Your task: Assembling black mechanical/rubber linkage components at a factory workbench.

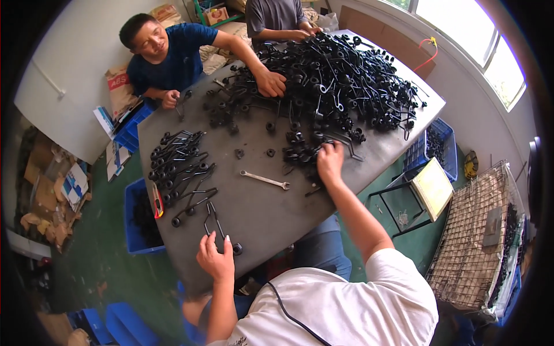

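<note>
At the near left of the table, my left hand (216,258) is closed on a bent black rod part (213,214) with a dark round end piece beside the fingers. Further right, my right hand (330,166) reaches into a small cluster of black parts (300,151). Its fingers are curled together, and what they grip is hidden among the dark pieces. An open-ended wrench (264,179) lies between my hands. Left of it, similar bent rods (182,151) lie in a slanting row, with a red utility knife (157,200) at the table's edge.
A large heap of black rod parts (340,81) covers the far side of the grey table (242,210). A co-worker's hand (271,83) touches the heap; another person stands behind. Blue crates (151,251), a stool (434,189) and a wire cage (468,236) stand around.
</note>
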Demonstrator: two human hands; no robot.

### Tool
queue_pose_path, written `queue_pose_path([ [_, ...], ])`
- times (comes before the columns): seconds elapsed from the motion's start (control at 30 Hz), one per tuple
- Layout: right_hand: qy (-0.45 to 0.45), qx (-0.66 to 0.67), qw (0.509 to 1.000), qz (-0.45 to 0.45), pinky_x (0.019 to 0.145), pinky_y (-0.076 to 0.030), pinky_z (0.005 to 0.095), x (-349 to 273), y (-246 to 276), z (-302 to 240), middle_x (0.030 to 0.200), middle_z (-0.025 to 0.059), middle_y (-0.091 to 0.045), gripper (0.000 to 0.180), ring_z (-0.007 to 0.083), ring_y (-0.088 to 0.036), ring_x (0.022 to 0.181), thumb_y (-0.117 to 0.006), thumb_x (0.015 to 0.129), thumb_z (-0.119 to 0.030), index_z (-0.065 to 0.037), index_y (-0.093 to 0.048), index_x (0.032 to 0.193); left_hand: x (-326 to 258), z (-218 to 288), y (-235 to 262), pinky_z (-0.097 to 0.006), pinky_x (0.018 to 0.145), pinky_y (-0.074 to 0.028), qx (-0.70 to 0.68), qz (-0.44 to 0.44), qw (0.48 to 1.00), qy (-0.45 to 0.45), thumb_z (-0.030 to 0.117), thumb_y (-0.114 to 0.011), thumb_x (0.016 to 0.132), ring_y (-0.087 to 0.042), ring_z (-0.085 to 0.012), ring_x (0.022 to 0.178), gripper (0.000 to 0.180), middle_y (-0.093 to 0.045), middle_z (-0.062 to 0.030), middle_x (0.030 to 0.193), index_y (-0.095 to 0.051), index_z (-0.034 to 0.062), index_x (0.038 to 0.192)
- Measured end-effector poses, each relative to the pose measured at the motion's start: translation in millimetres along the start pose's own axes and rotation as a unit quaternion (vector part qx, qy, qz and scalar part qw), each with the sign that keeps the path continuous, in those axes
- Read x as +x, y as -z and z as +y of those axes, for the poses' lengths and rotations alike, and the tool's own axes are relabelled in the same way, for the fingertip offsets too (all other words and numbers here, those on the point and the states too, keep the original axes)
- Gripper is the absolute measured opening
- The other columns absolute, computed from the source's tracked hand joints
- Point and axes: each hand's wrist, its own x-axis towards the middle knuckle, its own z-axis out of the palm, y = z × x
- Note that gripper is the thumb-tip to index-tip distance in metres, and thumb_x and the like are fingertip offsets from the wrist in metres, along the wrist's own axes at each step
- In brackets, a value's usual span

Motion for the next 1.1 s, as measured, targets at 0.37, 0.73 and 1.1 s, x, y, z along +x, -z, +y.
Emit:
queue_pose_path([
  [0.37, 0.105, 0.031, 0.991, -0.076, 0.102, -0.043, 0.0448, 2, 40, -72, 0.134, 0.011, -0.056, 0.048, 0.0323, -0.051, 0.125, -0.075, 0.084, -0.023, -0.012, -0.062, 0.129, -2, 3, 8, -0.046, 0.089, -0.046, -0.012, -0.003, 0.996, 0.085, 0.037, -0.078, 0.082, -0.063, -0.0312, 0.107, 0.042, -0.063, -0.0094, 0.122, -0.069, 0.0137, 0.115],
  [0.73, 0.046, 0.056, 0.966, -0.248, 0.093, -0.048, 0.0429, 17, 88, -24, 0.105, 0.0127, -0.064, 0.049, 0.0345, -0.059, 0.106, -0.056, 0.076, 0.003, -0.011, -0.065, 0.122, -8, -1, 12, -0.044, 0.089, -0.045, -0.014, 0.013, 0.997, 0.071, 0.038, -0.078, 0.082, -0.063, -0.0293, 0.107, 0.042, -0.063, -0.0095, 0.121, -0.069, 0.0133, 0.115],
  [1.1, 0.287, 0.061, 0.954, 0.058, 0.093, -0.05, 0.0418, 163, 107, -180, 0.12, 0.0139, -0.066, 0.037, 0.0332, -0.063, 0.108, -0.074, 0.086, -0.021, -0.007, -0.065, 0.12, -7, 2, 7, -0.044, 0.089, -0.046, -0.019, 0.029, 0.997, 0.07, 0.038, -0.078, 0.082, -0.063, -0.03, 0.107, 0.043, -0.064, -0.0101, 0.12, -0.068, 0.013, 0.115],
])
